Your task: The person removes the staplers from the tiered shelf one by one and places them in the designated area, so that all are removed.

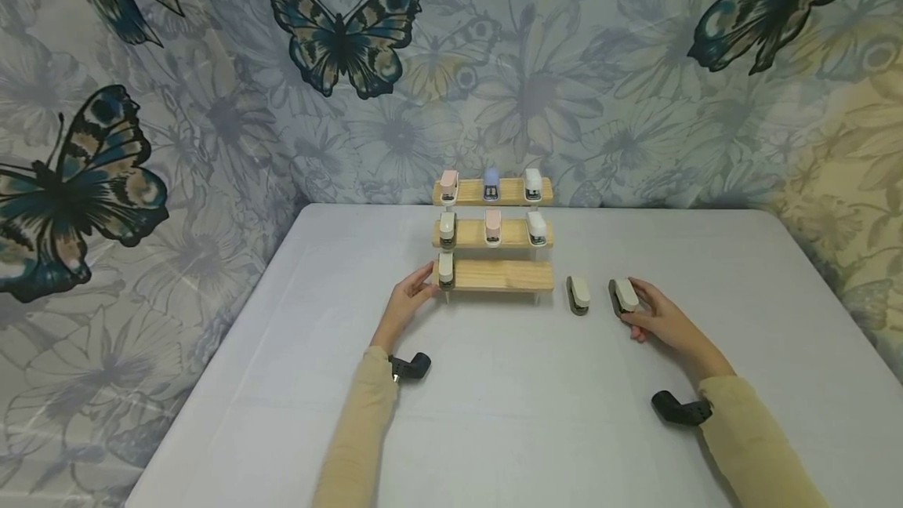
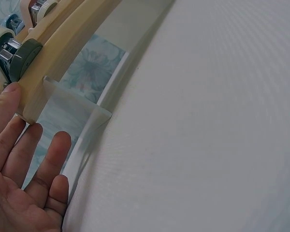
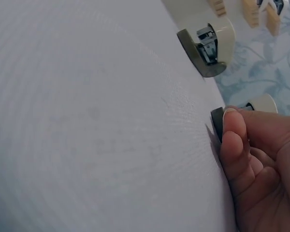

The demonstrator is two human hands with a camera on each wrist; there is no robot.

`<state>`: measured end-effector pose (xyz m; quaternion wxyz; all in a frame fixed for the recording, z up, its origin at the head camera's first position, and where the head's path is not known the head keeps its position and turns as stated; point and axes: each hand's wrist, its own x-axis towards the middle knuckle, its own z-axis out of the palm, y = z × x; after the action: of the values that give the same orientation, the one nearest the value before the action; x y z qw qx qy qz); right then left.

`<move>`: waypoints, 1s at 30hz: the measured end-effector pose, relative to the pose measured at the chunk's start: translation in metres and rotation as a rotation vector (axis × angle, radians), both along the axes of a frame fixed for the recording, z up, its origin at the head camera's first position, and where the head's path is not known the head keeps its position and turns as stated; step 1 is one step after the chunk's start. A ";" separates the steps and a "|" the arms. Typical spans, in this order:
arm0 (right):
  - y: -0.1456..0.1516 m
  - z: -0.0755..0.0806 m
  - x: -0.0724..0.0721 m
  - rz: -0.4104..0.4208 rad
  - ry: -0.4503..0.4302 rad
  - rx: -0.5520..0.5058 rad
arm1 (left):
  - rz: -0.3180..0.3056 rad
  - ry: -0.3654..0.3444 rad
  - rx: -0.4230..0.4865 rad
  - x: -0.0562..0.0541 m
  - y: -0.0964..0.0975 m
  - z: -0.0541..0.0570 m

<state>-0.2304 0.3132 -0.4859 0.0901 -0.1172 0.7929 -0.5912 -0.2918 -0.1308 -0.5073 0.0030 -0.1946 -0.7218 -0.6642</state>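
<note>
A cream mini stapler with a dark base (image 1: pixel 625 295) is pinched between the thumb and fingers of the right hand (image 1: pixel 656 313) at the right of the table (image 1: pixel 508 406), just beside a matching stapler (image 1: pixel 578 295) standing alone there. The left hand (image 1: pixel 411 298) grips the left end of the lowest tier of a three-tier wooden rack (image 1: pixel 504 276), thumb by another cream stapler (image 1: pixel 446 268), its outer fingers spread apart. Three staplers line each upper tier, pink, blue-violet and white (image 1: pixel 532 184) on top, before a butterfly-patterned backdrop (image 1: pixel 402 132).
</note>
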 end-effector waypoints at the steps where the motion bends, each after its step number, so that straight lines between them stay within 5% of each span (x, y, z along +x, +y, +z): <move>1: 0.000 0.001 0.000 -0.006 -0.005 0.004 | 0.000 0.009 0.003 0.000 0.000 0.000; 8: -0.002 0.003 0.000 -0.036 -0.008 0.012 | 0.021 -0.075 -0.028 0.000 0.001 0.006; 15: -0.003 0.002 0.000 -0.084 -0.008 0.047 | 0.001 -0.075 -0.058 0.013 0.004 0.030; 30: -0.005 0.005 0.001 -0.273 0.020 0.068 | -0.005 -0.080 -0.041 0.014 0.005 0.031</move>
<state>-0.2289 0.3082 -0.4806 0.0045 -0.0110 0.8218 -0.5696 -0.2774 -0.1261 -0.4766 -0.0317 -0.1696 -0.7344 -0.6564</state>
